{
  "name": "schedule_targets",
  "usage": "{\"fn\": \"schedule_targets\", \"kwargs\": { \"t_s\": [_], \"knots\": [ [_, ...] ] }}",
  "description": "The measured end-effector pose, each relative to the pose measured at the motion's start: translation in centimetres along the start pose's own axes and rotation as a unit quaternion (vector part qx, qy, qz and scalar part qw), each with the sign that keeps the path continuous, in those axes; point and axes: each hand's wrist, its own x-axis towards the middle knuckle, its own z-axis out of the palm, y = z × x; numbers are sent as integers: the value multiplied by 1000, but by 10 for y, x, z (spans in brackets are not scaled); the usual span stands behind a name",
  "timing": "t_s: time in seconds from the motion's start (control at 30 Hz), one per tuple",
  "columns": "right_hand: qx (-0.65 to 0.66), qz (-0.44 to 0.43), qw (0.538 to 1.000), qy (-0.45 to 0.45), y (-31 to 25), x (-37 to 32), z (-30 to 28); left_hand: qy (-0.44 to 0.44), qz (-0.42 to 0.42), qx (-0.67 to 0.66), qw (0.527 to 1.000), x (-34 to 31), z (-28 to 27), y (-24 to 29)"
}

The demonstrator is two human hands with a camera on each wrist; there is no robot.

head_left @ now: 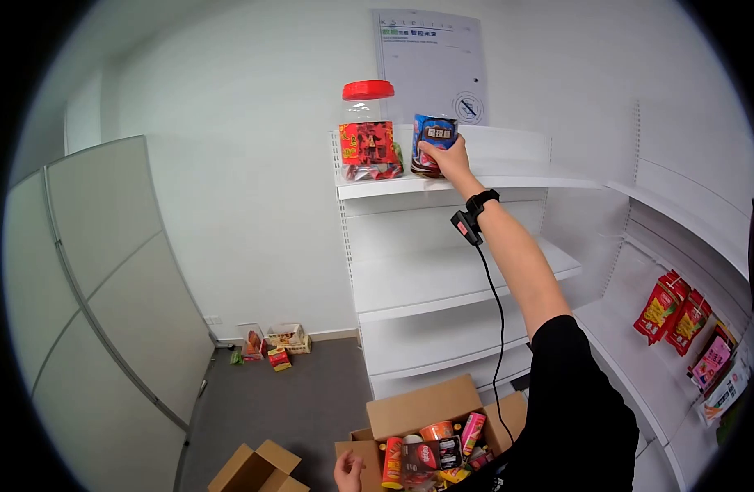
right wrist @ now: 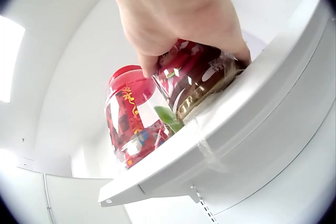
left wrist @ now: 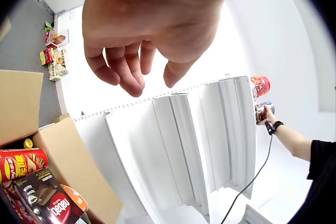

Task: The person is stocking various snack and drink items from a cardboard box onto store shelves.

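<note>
My right hand (head_left: 452,157) reaches up and grips a blue-and-brown printed canister (head_left: 433,128) at the top shelf (head_left: 492,172). In the right wrist view, fingers and thumb straddle the canister (right wrist: 202,79), whose gold-coloured bottom edge is close over the shelf board. Just to its left stands a clear plastic jar (head_left: 367,141) with a red lid and red label. My left hand (head_left: 348,471) hangs beside an open carton (head_left: 426,406), its fingers loosely bent. Nothing lies between them in the left wrist view, where the hand (left wrist: 152,29) appears in the foreground.
The carton holds several snacks, among them a red tube (head_left: 392,463) and a dark wafer box (left wrist: 47,195). A smaller open carton (head_left: 258,471) stands on the floor. Snack boxes (head_left: 288,336) lie by the wall. Red snack bags (head_left: 662,305) hang at right. A cable (head_left: 500,328) trails from my right wrist.
</note>
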Motion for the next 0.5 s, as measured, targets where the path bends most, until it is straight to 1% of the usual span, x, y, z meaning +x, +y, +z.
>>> {"fn": "schedule_targets", "kwargs": {
  "t_s": [0.03, 0.13, 0.17, 0.27, 0.3, 0.4, 0.43, 0.5],
  "knots": [
    [-39, 6, 999, 16, -3, -8, -2, 6, -1, 2, 1000, -2, -2, 0],
    [-117, 24, 993, -25, 6, -7, 1, 18, -8, -3, 1000, -5, -6, 0],
    [-171, -8, 985, 10, 10, -15, 1, 20, -10, -6, 1000, -6, -6, -1],
    [-211, -34, 974, 74, -9, -46, 2, 22, -8, 2, 1000, -8, -7, -6],
    [-217, -68, 964, 138, -8, -55, 6, 21, -13, 5, 1000, -9, -6, -5],
    [-225, -90, 963, 120, -4, -67, 7, 17, -17, 12, 1000, -8, -4, -6],
    [-247, -105, 954, 133, -2, -70, 10, 15, -12, 13, 1000, -6, -4, -9],
    [-274, -118, 947, 122, -1, -75, 12, 8, -7, 21, 1000, -4, -3, -9]
  ]
}}
